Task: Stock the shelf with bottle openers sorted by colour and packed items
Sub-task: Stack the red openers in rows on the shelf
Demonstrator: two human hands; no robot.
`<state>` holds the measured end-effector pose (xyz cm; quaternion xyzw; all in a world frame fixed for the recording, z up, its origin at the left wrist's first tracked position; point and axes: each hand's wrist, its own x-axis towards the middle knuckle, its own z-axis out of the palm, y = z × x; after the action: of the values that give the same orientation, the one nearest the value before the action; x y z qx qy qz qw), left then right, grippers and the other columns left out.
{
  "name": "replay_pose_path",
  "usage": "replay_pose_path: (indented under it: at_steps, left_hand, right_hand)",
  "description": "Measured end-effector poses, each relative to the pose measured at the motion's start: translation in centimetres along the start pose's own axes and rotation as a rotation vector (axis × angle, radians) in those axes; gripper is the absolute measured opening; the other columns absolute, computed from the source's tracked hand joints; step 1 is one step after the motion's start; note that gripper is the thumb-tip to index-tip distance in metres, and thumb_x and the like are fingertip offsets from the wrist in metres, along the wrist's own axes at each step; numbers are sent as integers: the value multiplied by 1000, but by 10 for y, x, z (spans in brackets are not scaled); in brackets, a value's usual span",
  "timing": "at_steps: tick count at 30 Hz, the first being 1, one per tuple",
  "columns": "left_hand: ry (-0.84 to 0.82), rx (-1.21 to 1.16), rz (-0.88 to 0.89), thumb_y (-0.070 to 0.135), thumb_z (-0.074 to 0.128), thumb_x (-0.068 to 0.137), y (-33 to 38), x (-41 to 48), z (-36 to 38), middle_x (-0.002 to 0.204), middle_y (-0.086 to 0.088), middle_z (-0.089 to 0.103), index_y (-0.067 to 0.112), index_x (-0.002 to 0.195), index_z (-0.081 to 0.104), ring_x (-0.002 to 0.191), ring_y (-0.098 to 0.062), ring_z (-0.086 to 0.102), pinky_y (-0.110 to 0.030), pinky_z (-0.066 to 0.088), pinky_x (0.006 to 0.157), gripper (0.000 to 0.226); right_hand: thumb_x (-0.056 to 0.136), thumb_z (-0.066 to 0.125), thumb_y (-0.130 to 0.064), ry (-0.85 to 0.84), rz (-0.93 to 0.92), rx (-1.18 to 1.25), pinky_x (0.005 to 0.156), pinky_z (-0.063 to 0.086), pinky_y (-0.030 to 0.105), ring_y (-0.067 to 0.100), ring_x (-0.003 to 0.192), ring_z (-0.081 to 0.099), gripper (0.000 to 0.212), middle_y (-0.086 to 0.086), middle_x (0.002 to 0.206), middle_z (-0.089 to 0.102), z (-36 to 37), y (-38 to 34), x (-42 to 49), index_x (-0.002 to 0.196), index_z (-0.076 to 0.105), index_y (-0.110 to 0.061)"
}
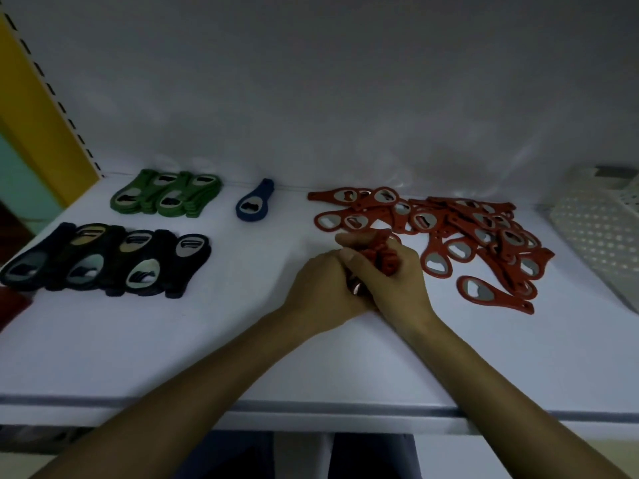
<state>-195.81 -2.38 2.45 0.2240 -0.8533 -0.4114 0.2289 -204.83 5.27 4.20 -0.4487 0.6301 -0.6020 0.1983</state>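
Note:
My left hand (320,288) and my right hand (394,281) meet at the middle of the white shelf (173,347), both closed around a small stack of red bottle openers (378,257). To their right sprawls a loose heap of red openers (477,236). At the back left, green openers (166,197) lie in a neat overlapping group. In front of them, dark navy openers (103,261) sit in a row. One blue opener (254,202) lies alone at the back centre.
A white perforated basket (601,229) stands at the right end of the shelf. A yellow upright (38,108) with slots bounds the left side. The shelf's front edge (311,407) runs below my forearms. A dark red object (12,302) peeks in at the far left.

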Motion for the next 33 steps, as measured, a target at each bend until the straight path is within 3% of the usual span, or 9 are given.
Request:
replay_pose_path:
  at_steps: [5,9,11,13,18,22,25,30,33]
  left_hand:
    - [52,64,10,34,75,75,-1,-9,0,100,4,70,20,113,62,88,-10,66,-26,56,76,43]
    - [50,134,-11,27,70,80,1,-11,3,88,2,67,13,103,64,81,-15,65,-32,56,75,28]
    - [49,137,-12,24,70,80,0,-12,1,80,6,60,12,97,63,76,-13,61,-33,56,74,22]
    - [26,136,30,25,69,81,1,-15,0,90,2,65,14,107,62,86,-14,61,-35,55,79,30]
    - [-26,202,10,27,71,79,-3,-18,-11,113,-7,64,14,117,60,107,-21,57,-37,50,91,42]
    - [43,271,34,25,70,76,-7,-30,-23,105,-6,64,13,110,62,98,-21,58,-32,49,83,36]
    - [96,371,37,29,67,77,-9,-37,-28,110,-7,63,14,117,58,101,-23,55,-35,46,86,44]
    - [163,537,49,37,58,80,-15,-49,-31,114,-1,58,17,121,50,106,-20,51,-31,34,93,46]
    - [204,512,83,31,57,84,-19,-63,-40,105,-3,60,13,113,53,97,-20,54,-25,35,81,34]
  right_hand:
    - [84,67,-15,44,16,30,79,51,14,4,89,67,18,-7,98,70,5,-3,-3,102,69,-17]
    - [84,67,-16,55,37,0,84,50,14,2,92,66,21,-8,100,70,9,-4,-5,105,69,-17]
    - [89,63,-12,91,40,56,84,48,10,-3,96,64,24,-18,100,70,13,-2,-8,111,67,-18]
    - [88,65,-16,95,67,93,86,47,8,-10,99,60,37,-31,100,67,17,-1,-11,121,56,-30]
    - [89,61,-15,55,173,144,102,47,43,13,106,64,23,1,113,69,29,-10,-11,97,69,-35]
    - [86,65,-14,37,132,78,97,50,28,0,97,64,23,-14,103,69,42,-14,-13,106,69,-26]
    - [86,67,-20,50,129,41,91,54,30,0,87,67,14,-13,91,72,51,-17,-11,87,70,-34]
    - [92,55,-12,7,114,44,102,45,29,5,108,61,26,-6,116,67,65,-23,-13,110,65,-27]
    - [91,54,-8,-26,99,85,94,48,17,-3,98,63,26,-14,104,69,75,-32,-16,101,68,-28]
